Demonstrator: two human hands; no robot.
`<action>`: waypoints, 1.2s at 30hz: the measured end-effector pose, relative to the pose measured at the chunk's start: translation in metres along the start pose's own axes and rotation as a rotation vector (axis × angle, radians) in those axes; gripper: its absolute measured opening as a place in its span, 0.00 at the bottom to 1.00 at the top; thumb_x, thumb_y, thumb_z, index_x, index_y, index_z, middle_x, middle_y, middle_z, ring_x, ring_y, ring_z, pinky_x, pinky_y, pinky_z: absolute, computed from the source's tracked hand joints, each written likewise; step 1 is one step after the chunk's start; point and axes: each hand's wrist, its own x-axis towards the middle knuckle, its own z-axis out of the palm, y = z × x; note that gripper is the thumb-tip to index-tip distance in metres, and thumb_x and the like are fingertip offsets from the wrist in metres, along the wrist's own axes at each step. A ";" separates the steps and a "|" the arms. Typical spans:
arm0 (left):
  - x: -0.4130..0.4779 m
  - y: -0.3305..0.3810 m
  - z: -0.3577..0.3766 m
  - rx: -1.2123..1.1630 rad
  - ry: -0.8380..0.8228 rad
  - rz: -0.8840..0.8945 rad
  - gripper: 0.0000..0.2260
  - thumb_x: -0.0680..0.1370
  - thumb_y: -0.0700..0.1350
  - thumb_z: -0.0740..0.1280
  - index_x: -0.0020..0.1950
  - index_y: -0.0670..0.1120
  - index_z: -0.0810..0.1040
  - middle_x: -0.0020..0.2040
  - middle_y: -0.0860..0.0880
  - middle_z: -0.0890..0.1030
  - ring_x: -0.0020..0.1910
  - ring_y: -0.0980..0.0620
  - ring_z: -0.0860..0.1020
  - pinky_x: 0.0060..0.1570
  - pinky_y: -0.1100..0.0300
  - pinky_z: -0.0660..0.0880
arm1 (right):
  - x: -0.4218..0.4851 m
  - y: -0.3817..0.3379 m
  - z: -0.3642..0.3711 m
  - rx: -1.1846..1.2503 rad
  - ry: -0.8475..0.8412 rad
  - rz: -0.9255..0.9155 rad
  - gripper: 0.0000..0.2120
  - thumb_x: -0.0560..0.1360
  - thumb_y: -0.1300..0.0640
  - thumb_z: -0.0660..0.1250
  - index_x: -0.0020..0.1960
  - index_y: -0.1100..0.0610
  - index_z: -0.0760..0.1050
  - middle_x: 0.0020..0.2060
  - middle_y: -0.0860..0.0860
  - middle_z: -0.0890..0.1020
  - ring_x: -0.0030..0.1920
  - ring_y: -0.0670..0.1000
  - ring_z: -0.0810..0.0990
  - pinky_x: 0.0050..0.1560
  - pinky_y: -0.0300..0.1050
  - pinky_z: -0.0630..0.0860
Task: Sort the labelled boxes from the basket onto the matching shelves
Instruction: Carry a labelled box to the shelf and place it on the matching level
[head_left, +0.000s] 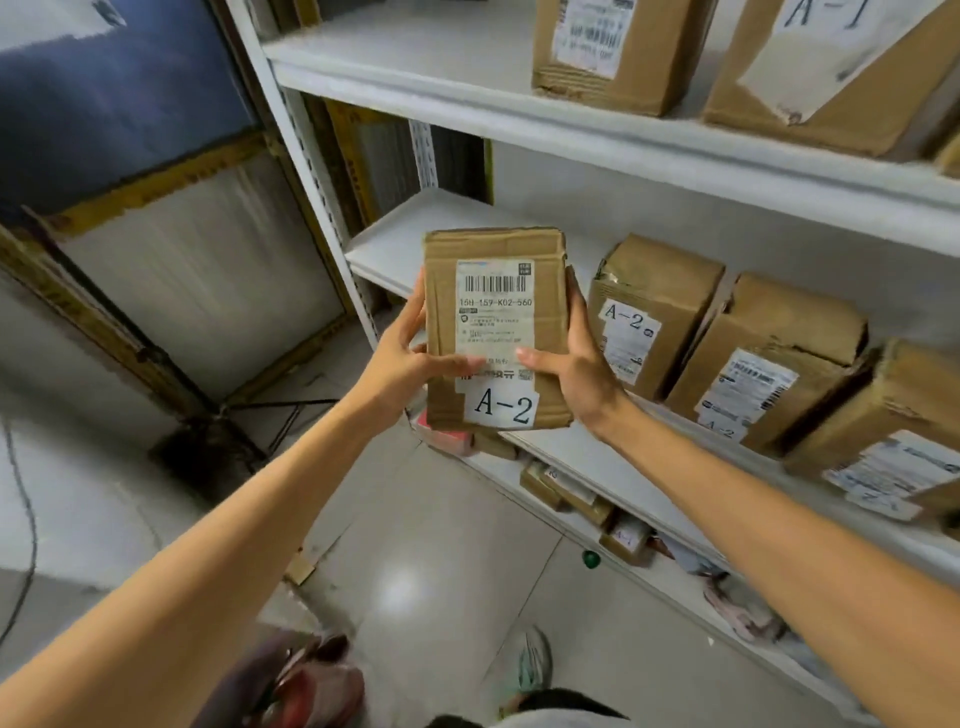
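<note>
**Item:** cardboard box (493, 332) with A-2 label (501, 408), upright, held in the air before the front edge of the middle shelf (395, 244), near its left end.

**Hold:** left hand (400, 353) grips the box's left side and right hand (576, 358) its right, thumbs across the face.

**Step, as judged:** shelving.

**Advice:** set it on the bare left stretch, just beside the shelved A-2 box (649, 312), label outward, base flat.
</note>
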 end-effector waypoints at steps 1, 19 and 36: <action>0.014 -0.001 -0.001 0.009 -0.014 -0.004 0.45 0.67 0.35 0.76 0.77 0.57 0.56 0.67 0.51 0.76 0.62 0.55 0.77 0.57 0.56 0.78 | 0.012 0.003 -0.003 -0.006 0.002 0.011 0.46 0.73 0.71 0.65 0.79 0.46 0.43 0.66 0.45 0.73 0.60 0.39 0.75 0.50 0.31 0.75; 0.192 -0.026 -0.044 0.043 -0.205 -0.152 0.43 0.63 0.33 0.78 0.72 0.52 0.61 0.63 0.47 0.75 0.61 0.44 0.77 0.53 0.43 0.79 | 0.144 0.024 0.001 -0.227 0.276 0.257 0.50 0.68 0.71 0.73 0.77 0.49 0.47 0.68 0.51 0.71 0.67 0.52 0.71 0.49 0.40 0.77; 0.269 -0.051 -0.026 -0.039 -0.268 -0.073 0.24 0.72 0.25 0.66 0.57 0.48 0.64 0.58 0.48 0.79 0.57 0.48 0.78 0.51 0.47 0.80 | 0.191 0.068 0.004 -0.208 0.576 0.419 0.46 0.75 0.71 0.62 0.78 0.48 0.35 0.73 0.50 0.61 0.68 0.48 0.64 0.57 0.36 0.70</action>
